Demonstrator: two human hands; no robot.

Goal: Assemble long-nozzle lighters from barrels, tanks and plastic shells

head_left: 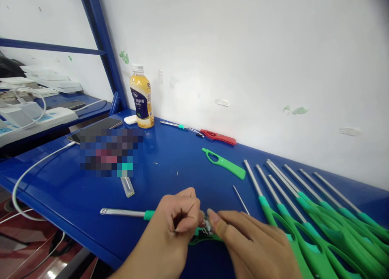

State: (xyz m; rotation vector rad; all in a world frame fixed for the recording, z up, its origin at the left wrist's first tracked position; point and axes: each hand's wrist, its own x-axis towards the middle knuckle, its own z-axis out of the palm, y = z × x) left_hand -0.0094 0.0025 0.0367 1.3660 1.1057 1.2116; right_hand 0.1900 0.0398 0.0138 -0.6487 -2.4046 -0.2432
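Note:
My left hand (178,222) is curled shut around a green-handled lighter (133,213) whose long metal tube points left across the blue table (170,161). My right hand (246,238) pinches at small metal parts (207,227) in the lighter's opened body, thumb and fingertip pressed together where the two hands meet. Most of the green handle is hidden under both hands.
A row of several finished green lighters (304,222) lies at the right. A loose green handle shell (225,163), a red one (219,137), a thin rod (241,200), a clear tube (127,186), a drink bottle (141,96) and a white cable (30,169) lie about.

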